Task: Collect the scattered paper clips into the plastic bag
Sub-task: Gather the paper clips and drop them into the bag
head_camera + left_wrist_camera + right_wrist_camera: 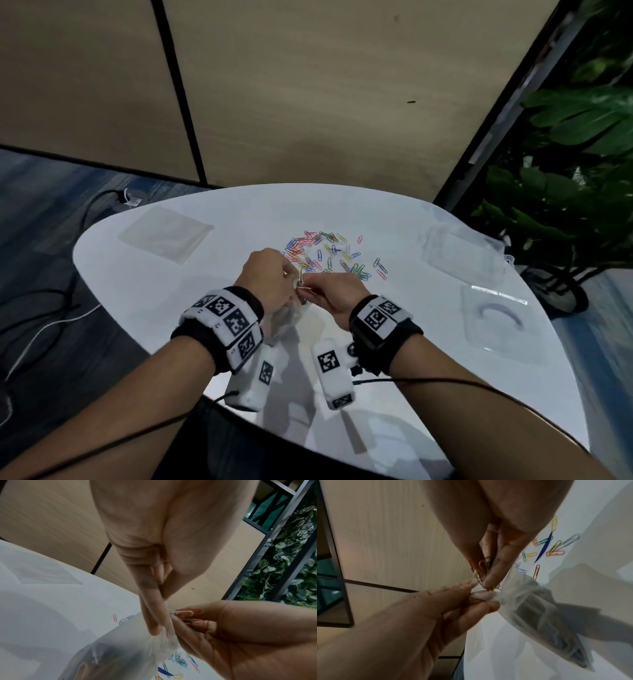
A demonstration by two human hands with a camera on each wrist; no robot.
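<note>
Several coloured paper clips (329, 253) lie scattered on the white table (205, 308) just beyond my hands. My left hand (291, 291) pinches the rim of a clear plastic bag (286, 318), which hangs below with clips inside. In the left wrist view the left hand's fingertips (157, 628) grip the bag (120, 649) at its mouth. My right hand (308, 289) pinches a small bunch of clips (483, 566) right at that mouth. The right hand (486, 584) is touching the bag's rim (488, 595), with the left hand (481, 600) beside it.
An empty flat plastic bag (164, 236) lies at the back left. Clear plastic packaging (462, 253) and a bag with a purple curved item (496, 315) sit on the right. Cables (51, 315) run on the floor left; a plant (565, 205) stands right.
</note>
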